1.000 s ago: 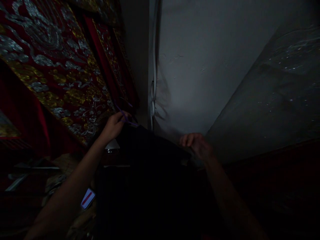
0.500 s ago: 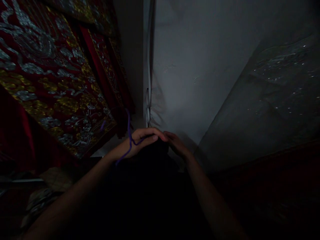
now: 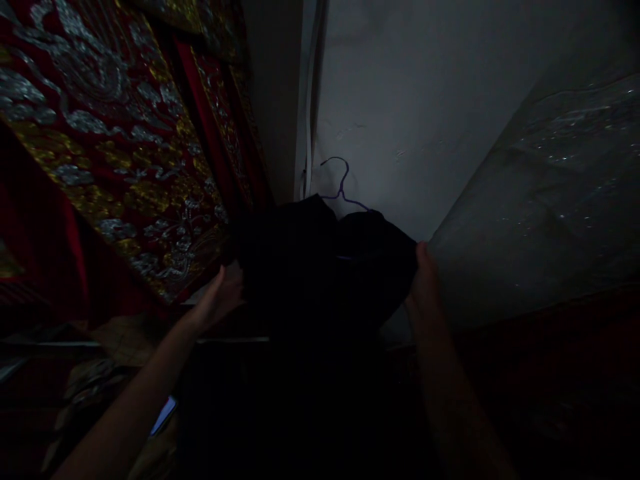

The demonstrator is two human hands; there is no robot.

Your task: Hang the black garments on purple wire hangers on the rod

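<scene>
A black garment (image 3: 300,267) hangs on a purple hanger (image 3: 342,190), whose hook and upper wire rise out of the neck opening against the pale wall. At the garment's right edge, my right hand (image 3: 424,273) grips the cloth, thumb uppermost. My left hand (image 3: 223,297) is at the left side of the garment with its thumb stretched up, apart from the cloth; darkness and fabric partly hide its fingers. The garment's lower part merges into the shadow, so its full shape cannot be made out.
Red cloth with gold and silver embroidery (image 3: 150,167) hangs on the left. A pale wall (image 3: 400,100) stands ahead, with a shiny clear plastic sheet (image 3: 565,193) at right. Low on the left, a small lit screen (image 3: 163,415) shows among dim items.
My hands were close together at the garment's top, the purple hanger by my left hand. Now they are spread apart at its two sides, and the hook stands up between them.
</scene>
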